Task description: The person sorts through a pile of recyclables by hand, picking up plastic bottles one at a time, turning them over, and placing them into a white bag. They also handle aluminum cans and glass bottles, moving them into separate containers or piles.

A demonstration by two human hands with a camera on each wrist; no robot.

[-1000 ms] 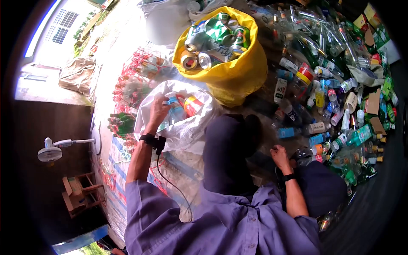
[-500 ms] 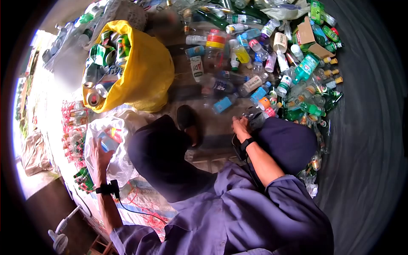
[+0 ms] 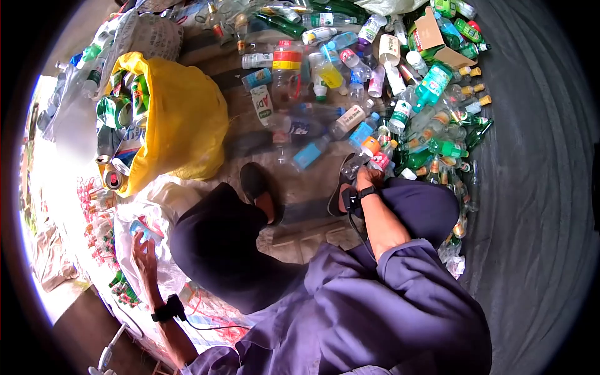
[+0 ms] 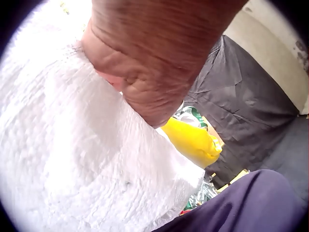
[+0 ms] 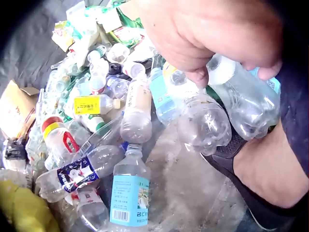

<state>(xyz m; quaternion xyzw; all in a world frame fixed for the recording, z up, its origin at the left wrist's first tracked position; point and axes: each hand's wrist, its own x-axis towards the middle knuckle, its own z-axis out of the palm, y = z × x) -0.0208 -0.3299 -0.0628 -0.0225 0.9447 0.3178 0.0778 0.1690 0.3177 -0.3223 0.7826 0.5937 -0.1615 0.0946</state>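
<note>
Left hand [image 3: 146, 262] at white bag rim [image 3: 125, 226]

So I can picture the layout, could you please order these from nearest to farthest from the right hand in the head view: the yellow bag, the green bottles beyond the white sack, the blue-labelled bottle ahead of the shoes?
From the right hand:
1. Blue-labelled bottle, ahead-left
2. Yellow bag, farther left
3. Green bottles, far left

Sack [image 3: 194, 119], plain yellow; bag [image 4: 87, 145], plain white. Shirt [image 3: 350, 312], purple. Carton [image 3: 430, 31], brown; drape [image 3: 531, 187], dark grey.
</note>
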